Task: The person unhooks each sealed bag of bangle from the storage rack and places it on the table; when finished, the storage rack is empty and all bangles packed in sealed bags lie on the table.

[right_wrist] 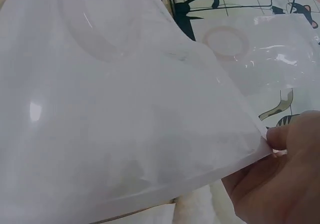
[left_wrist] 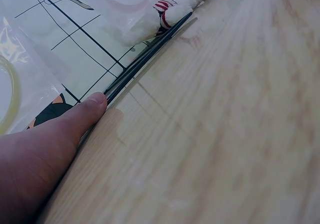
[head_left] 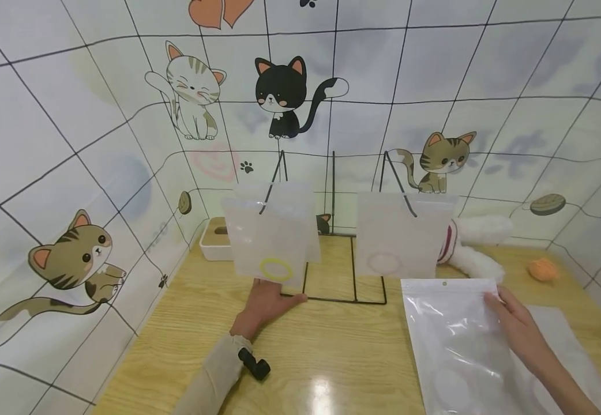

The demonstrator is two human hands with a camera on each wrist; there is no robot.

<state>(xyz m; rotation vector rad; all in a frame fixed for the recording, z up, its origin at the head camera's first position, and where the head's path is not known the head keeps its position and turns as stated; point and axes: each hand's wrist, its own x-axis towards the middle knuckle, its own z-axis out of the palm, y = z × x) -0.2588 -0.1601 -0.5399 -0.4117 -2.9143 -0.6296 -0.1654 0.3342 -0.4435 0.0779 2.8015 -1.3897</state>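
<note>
My left hand lies flat on the wooden table, its thumb against the base wire of a black wire rack. Just above the hand a frosted bag with a yellow ring hangs from the rack and hides my fingertips. A second hanging bag holds a pale pink ring. My right hand pinches the top right corner of a clear zip bag, which is lifted off the table at that corner. The right wrist view shows the fingers on the bag's edge.
A white plush toy lies behind the rack on the right, with an orange ball beyond it. A white box stands at the back left. Another flat bag lies under my right arm. Cat-patterned walls close in three sides.
</note>
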